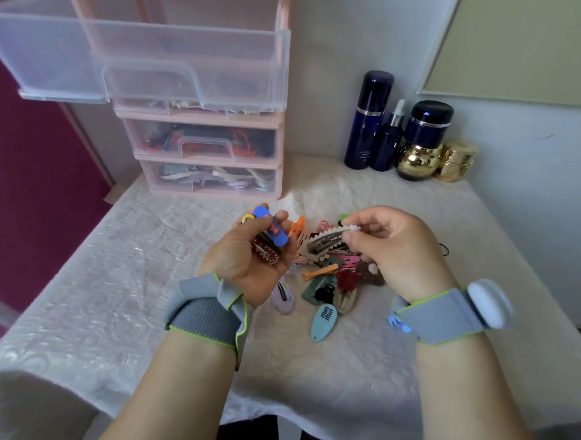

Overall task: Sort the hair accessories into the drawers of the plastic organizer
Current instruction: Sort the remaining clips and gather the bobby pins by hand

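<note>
My left hand [248, 267] is palm up and grips a bunch of snap clips, a blue clip [271, 226] on top and a dark red one [265, 254] below. My right hand [396, 253] pinches a white-edged dark snap clip [326, 241] just above the pile of hair accessories [326, 283] on the table. A light blue clip [324, 321] lies at the pile's near edge. The pink plastic organizer [207, 118] stands at the back left. Its upper clear drawer [156, 60] is pulled out; the lower drawers hold accessories.
Dark blue bottles [368, 120] and gold jars [456, 161] stand at the back right by the wall. A white patterned cloth [116, 279] covers the table. A small blue clip [398, 322] lies by my right wrist. The table's left edge drops beside a magenta surface.
</note>
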Available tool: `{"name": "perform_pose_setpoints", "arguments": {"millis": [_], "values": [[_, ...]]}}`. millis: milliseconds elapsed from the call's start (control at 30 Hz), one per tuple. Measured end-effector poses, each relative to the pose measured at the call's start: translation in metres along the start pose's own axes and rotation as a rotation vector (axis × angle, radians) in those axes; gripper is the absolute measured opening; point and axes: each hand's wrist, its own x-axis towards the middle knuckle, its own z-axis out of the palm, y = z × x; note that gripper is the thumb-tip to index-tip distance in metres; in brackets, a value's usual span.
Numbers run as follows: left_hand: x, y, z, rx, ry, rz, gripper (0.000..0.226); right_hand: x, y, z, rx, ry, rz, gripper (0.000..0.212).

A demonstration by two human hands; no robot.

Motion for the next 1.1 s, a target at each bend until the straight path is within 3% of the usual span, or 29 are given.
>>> {"name": "perform_pose_setpoints", "arguments": {"millis": [133, 267, 367, 433, 533, 767, 1100], "values": [[0.0, -0.004, 0.002, 0.01, 0.015, -0.035, 0.011, -0.001, -0.006, 0.004, 0.114, 0.154, -0.059, 0.02], [-0.002, -0.006, 0.007, 0.021, 0.03, -0.049, 0.012, -0.002, -0.015, 0.02, 0.065, 0.249, -0.18, 0.025], [-0.002, -0.006, 0.009, 0.024, 0.004, -0.043, 0.021, -0.003, -0.021, 0.034, 0.014, 0.182, -0.271, 0.032], [0.0, -0.004, 0.006, 0.043, -0.004, -0.028, 0.027, -0.005, -0.023, 0.041, -0.008, 0.038, -0.296, 0.026], [0.001, 0.001, 0.0, 0.031, 0.047, -0.019, 0.012, -0.007, -0.021, 0.042, -0.062, -0.133, -0.307, 0.022], [0.001, 0.022, -0.018, -0.027, 0.164, 0.066, 0.014, 0.003, -0.014, 0.029, -0.27, 0.006, -0.187, 0.017], [-0.003, 0.029, -0.028, -0.022, 0.214, 0.092, 0.016, 0.013, -0.008, 0.05, -0.534, -0.121, -0.152, 0.021]]}}
